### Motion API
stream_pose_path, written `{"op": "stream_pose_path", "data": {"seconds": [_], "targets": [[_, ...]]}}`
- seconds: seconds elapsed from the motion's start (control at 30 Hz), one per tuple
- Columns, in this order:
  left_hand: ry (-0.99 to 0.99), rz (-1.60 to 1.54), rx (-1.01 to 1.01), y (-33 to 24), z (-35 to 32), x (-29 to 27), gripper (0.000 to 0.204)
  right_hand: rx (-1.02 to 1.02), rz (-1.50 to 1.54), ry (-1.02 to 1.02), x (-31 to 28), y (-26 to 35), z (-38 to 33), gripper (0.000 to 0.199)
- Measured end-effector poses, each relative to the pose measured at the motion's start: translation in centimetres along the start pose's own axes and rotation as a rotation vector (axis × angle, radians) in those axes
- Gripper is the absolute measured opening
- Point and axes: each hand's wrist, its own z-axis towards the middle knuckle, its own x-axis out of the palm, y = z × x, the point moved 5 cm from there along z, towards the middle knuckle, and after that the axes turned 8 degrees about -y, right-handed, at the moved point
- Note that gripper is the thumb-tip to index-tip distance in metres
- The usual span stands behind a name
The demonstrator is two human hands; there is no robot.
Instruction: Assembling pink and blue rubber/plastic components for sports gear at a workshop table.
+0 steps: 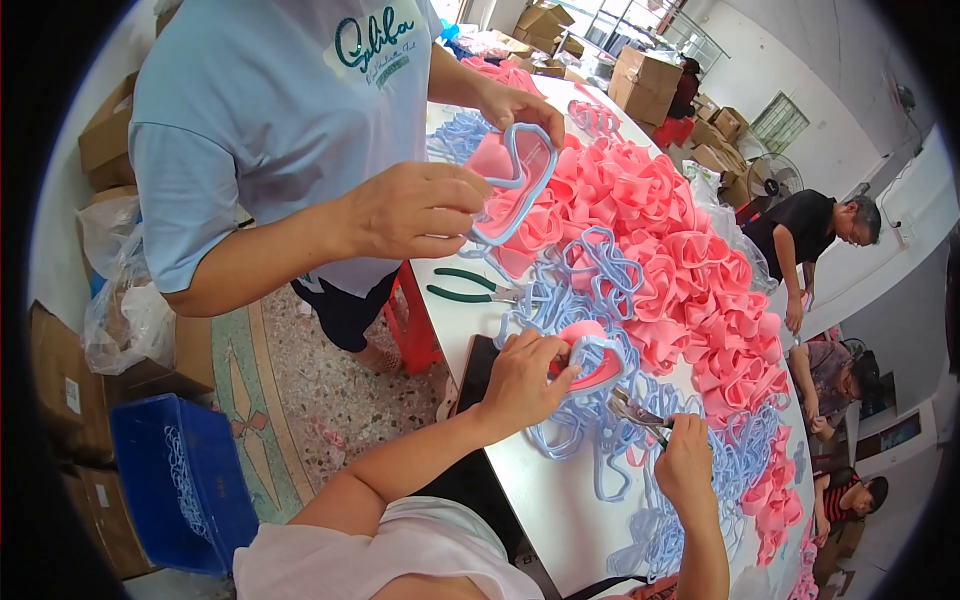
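Note:
My left hand [526,382] is closed on a pink, rubbery mask-shaped piece [583,331] edged with a light-blue rim [611,358]. Metal-jawed pliers [632,408] are gripped in my right hand [686,462]. Their jaws point at the lower side of the piece, very close to the rim; whether they touch it I cannot tell. Around both hands lie loose light-blue rims [600,465] on the white table [527,478]. Beyond my left hand rests a second pair of pliers with dark green handles [458,285].
A heap of pink pieces [690,290] covers the table's middle. Across from me at the left, a person in a light-blue shirt [270,120] holds a larger blue-rimmed pink piece [536,190]. A blue bin [180,490] and cardboard boxes stand on the floor; several others sit along the right.

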Motion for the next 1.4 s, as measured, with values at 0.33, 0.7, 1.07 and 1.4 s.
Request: {"op": "stream_pose_path", "data": {"seconds": [0.33, 0.7, 1.07, 1.4], "targets": [[-0.021, -0.019, 0.124, -1.9, -0.4, 0.4, 0.019, 0.013, 0.062, -0.036, 0.3, 0.1, 0.3, 0.027], [0.049, -0.099, -0.015, -0.9, -0.7, 0.7, 0.020, 0.063, -0.104, 0.048, 0.8, -0.3, 0.3, 0.017], [0.295, -0.103, 0.027, -0.6, -2.2, 2.4, 0.019, 0.059, -0.097, -0.126, -3.9, -0.6, 0.8, 0.034], [0.427, -0.093, 0.143, -3.2, -3.4, 3.5, 0.020, -0.150, -0.437, -0.099, -5.4, 1.3, 0.1, 0.022]]}}
